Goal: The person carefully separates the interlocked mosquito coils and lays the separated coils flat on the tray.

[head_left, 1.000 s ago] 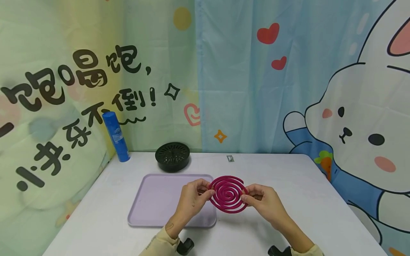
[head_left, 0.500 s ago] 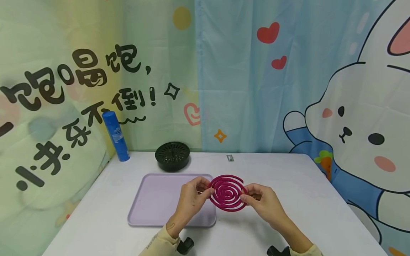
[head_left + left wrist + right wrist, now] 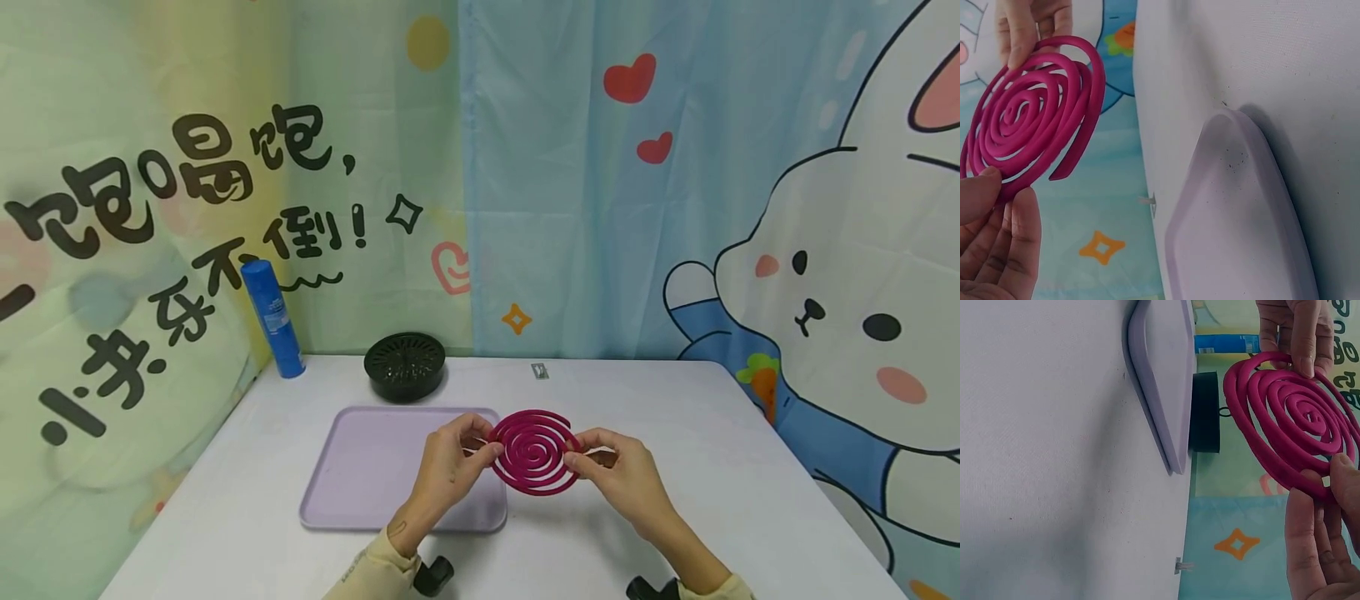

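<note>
A magenta mosquito coil (image 3: 534, 454) is held above the table, its spiral face toward the head camera. At its left edge, my left hand (image 3: 452, 467) pinches the outer ring between thumb and fingers. On the opposite edge my right hand (image 3: 621, 475) has the same kind of pinch. The left wrist view shows the tilted coil (image 3: 1022, 150) with a loose, blunt outer end. Gaps show between its rings in the right wrist view, where my right thumb (image 3: 1346, 478) lies on the near edge. Fingertips behind the coil are partly hidden.
Below and left of the coil lies a lilac tray (image 3: 375, 475) on the white table (image 3: 712, 492). Behind it stand a black round holder with a slotted top (image 3: 405, 367) and a leaning blue cylinder (image 3: 273, 321). A small metal piece (image 3: 539, 371) lies near the back edge.
Both hands keep their pinch on the mosquito coil in nearly the same place. Its tilt differs very slightly from a second ago.
</note>
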A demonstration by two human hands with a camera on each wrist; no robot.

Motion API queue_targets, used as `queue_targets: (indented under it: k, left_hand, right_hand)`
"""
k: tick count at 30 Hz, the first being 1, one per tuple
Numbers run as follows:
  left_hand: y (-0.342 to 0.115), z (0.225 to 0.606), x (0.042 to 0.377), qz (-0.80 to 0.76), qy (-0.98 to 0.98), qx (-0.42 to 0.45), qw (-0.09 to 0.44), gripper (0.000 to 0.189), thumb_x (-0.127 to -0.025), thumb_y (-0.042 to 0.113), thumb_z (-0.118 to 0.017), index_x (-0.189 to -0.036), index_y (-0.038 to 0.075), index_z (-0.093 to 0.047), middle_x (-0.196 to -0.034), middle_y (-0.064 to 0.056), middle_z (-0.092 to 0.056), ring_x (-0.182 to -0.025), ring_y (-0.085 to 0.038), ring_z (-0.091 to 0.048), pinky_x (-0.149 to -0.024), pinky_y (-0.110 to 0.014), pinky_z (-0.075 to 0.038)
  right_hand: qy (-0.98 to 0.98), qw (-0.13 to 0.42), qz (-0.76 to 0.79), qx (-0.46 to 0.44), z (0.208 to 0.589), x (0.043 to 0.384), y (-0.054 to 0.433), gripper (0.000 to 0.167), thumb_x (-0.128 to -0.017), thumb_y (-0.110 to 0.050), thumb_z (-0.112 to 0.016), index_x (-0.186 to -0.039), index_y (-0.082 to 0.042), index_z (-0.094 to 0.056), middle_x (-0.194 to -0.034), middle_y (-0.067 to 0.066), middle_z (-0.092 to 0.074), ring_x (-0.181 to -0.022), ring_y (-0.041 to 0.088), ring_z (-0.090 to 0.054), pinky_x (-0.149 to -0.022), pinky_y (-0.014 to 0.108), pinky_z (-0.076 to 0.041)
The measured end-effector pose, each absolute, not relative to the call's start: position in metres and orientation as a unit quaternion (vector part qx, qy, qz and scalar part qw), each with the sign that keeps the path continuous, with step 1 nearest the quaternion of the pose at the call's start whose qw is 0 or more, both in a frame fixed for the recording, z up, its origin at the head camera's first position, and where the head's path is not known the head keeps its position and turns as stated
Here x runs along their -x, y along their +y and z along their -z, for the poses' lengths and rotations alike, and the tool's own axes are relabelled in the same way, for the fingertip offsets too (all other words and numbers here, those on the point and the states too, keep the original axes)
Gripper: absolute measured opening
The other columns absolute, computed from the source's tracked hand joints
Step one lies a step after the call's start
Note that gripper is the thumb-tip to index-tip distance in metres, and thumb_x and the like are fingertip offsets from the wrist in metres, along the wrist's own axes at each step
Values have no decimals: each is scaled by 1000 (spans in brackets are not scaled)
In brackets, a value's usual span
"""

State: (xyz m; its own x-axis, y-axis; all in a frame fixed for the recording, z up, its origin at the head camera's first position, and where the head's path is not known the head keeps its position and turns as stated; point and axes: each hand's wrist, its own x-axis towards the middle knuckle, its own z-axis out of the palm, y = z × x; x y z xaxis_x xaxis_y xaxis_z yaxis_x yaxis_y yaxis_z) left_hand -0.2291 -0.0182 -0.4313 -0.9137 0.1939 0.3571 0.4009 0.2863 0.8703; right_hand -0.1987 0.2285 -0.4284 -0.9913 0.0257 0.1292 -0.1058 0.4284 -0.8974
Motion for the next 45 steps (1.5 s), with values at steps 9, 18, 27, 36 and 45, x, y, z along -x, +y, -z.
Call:
queue_targets:
  k: [9,18,27,36,45]
  left_hand:
    - [-19,430,228,562,-802,187,83,11,-87,6,-77,-92,8,-68,-84,-6,-75,-72,-8,-70,-65,-19,-58]
    - [-19,431,229,572,-795,184,80,13,-85,4,-79,-90,4,-68,-82,-10,-75,-71,-14,-71,-63,-17,-56]
    - [-19,429,229,592,-784,179,60,13,-84,3,-79,-90,2,-68,-82,-12,-75,-72,-16,-71,-61,-17,-56]
    - [-20,428,228,610,-772,171,46,14,-82,2,-80,-90,1,-68,-80,-13,-75,-71,-15,-70,-59,-17,-56]
    - [-21,429,229,622,-764,168,32,14,-83,0,-79,-91,-1,-68,-81,-16,-75,-73,-16,-70,-62,-22,-60]
  right_hand:
    - [-839,64,-540,-25,428,198,229,28,-88,-21,-80,-110,-6,-72,-105,9,-74,-83,15,-74,-80,28,-61]
    - [-842,61,-536,-15,426,199,229,25,-87,-21,-81,-107,-8,-73,-103,9,-74,-83,16,-74,-80,28,-61]
    - [-836,66,-545,-9,424,199,230,27,-85,-20,-83,-105,-7,-71,-101,10,-73,-81,16,-73,-76,26,-61]
    - [-849,94,-520,-2,424,199,229,24,-84,-18,-84,-101,-8,-72,-95,6,-75,-84,15,-72,-73,21,-60]
    - [-835,75,-545,-19,423,199,231,28,-85,-19,-83,-106,-4,-71,-95,8,-74,-82,14,-69,-73,20,-59]
